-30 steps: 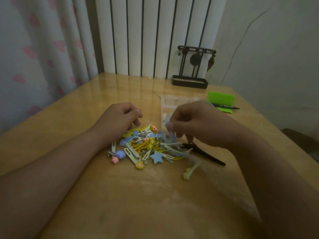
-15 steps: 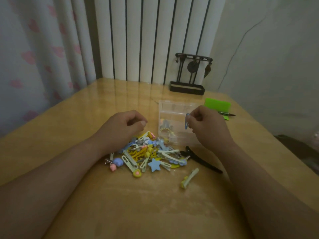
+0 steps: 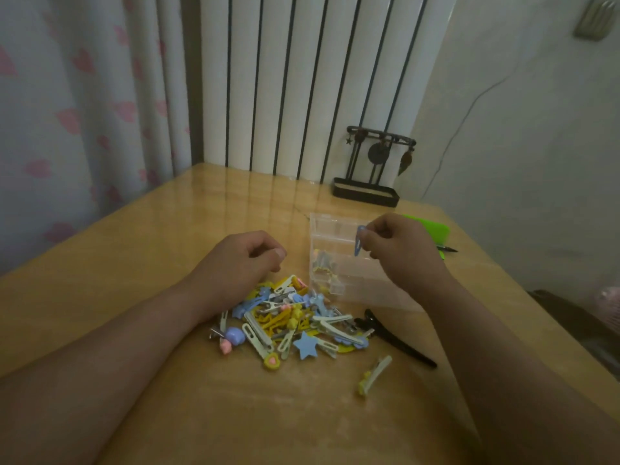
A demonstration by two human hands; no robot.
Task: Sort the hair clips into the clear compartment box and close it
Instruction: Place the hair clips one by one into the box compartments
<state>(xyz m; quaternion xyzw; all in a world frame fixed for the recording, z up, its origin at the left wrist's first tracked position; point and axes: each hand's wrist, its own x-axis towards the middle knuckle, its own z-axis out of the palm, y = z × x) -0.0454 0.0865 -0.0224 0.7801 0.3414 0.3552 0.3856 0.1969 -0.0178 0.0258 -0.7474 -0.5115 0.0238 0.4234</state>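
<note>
Right, the right hand (image 3: 399,253) is up over the box (image 3: 330,219), thumb and forefinger pinching a blue clip (image 3: 358,242) by its top end, so the clip hangs down above the far compartments. The box is clear and sits on the table (image 3: 134,263) just beyond the pile (image 3: 288,317). A few clips (image 3: 322,267) already lie in a compartment on its left side. Whether the clear panel nearest the pile is the lid, I cannot tell.

Over to the left hand (image 3: 241,260): curled into a fist, knuckles up, resting at the far left edge of the pile, with nothing visible in it.

The pile itself is a tangle of yellow, blue, pale green and pink clips, with a blue star (image 3: 306,345) on its near side. A long black clip (image 3: 396,340) lies at the pile's right edge, below the box. One pale clip (image 3: 374,375) lies on its own, nearer the camera and apart from the rest.

Behind the right hand, a green pad (image 3: 432,228) and a pen (image 3: 448,250) peek out. A black stand (image 3: 367,193) sits at the table's far edge.
</note>
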